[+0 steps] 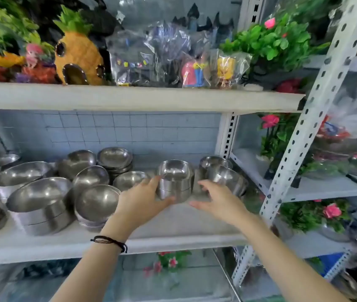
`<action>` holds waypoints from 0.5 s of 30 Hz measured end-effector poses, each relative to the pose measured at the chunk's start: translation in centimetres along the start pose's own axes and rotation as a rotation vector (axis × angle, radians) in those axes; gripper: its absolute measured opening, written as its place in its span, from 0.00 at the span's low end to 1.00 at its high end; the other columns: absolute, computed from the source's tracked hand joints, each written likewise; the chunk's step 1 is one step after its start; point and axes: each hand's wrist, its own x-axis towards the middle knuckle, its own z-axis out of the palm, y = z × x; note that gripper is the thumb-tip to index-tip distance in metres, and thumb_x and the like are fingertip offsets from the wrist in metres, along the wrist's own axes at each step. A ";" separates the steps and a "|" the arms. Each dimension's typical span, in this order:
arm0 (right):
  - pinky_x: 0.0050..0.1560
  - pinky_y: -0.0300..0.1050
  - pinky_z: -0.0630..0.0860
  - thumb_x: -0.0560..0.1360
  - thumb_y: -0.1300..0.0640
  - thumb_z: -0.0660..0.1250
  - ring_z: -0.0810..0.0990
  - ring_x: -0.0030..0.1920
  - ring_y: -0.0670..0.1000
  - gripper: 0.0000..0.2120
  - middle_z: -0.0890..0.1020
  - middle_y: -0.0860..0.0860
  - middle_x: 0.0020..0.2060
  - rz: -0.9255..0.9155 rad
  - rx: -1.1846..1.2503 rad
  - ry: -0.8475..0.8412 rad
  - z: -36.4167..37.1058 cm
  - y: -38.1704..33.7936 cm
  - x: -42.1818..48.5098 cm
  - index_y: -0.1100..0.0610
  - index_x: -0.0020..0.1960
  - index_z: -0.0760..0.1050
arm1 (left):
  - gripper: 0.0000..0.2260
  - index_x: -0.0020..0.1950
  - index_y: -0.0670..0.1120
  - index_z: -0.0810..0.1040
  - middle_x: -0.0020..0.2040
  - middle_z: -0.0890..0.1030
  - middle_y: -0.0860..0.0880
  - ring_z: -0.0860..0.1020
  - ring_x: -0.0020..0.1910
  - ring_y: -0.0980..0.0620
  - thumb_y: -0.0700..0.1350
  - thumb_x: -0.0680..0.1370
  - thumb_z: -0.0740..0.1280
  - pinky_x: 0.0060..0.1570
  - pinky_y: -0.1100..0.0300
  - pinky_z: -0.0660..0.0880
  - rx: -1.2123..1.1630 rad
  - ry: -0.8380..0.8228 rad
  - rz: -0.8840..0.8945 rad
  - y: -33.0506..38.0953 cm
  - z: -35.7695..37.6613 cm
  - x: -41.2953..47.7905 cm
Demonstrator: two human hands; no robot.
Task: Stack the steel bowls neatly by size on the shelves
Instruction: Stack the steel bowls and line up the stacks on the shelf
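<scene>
Stack (pixel 174 182) stands mid-shelf (pixel 173 223). Your left hand (pixel 142 197) cups its left side, thumb at base. Your right hand (pixel 219 199) is spread just beside stack; contact unclear, blurred.
Risk: one-sided push tips stack, or drives it into right bowls (pixel 223 173).
Risk: your forearm bumps tilted left stacks (pixel 42 203); bowls slide off.
</scene>
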 end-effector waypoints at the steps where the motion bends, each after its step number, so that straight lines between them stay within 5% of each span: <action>1: 0.68 0.49 0.70 0.71 0.36 0.69 0.71 0.70 0.51 0.40 0.69 0.50 0.73 -0.016 0.071 0.024 0.4 0.0 0.9 0.49 0.77 0.59 | 0.37 0.76 0.53 0.57 0.67 0.72 0.51 0.76 0.60 0.47 0.72 0.72 0.56 0.48 0.54 0.75 -0.050 0.001 -0.031 0.0 0.3 0.6; 6: 0.66 0.27 0.53 0.73 0.44 0.72 0.61 0.74 0.45 0.41 0.62 0.49 0.76 -0.082 0.280 0.211 2.6 -0.4 4.8 0.53 0.79 0.55 | 0.41 0.78 0.52 0.52 0.77 0.57 0.54 0.61 0.75 0.52 0.66 0.72 0.67 0.66 0.53 0.66 -0.424 0.072 -0.116 -0.7 2.8 4.3; 10: 0.73 0.35 0.50 0.67 0.39 0.73 0.52 0.78 0.44 0.52 0.54 0.46 0.78 -0.045 0.458 0.239 4.7 0.3 6.9 0.52 0.80 0.47 | 0.48 0.79 0.50 0.49 0.78 0.53 0.52 0.52 0.77 0.55 0.58 0.69 0.75 0.74 0.57 0.54 -0.786 0.064 -0.149 -1.6 5.2 6.2; 15: 0.70 0.23 0.50 0.59 0.32 0.76 0.50 0.72 0.25 0.60 0.50 0.35 0.74 -0.019 0.719 0.271 7.2 1.1 8.4 0.45 0.76 0.40 | 0.62 0.79 0.54 0.42 0.79 0.52 0.53 0.49 0.78 0.57 0.74 0.56 0.72 0.77 0.51 0.52 -0.959 0.026 -0.191 -1.7 8.2 6.9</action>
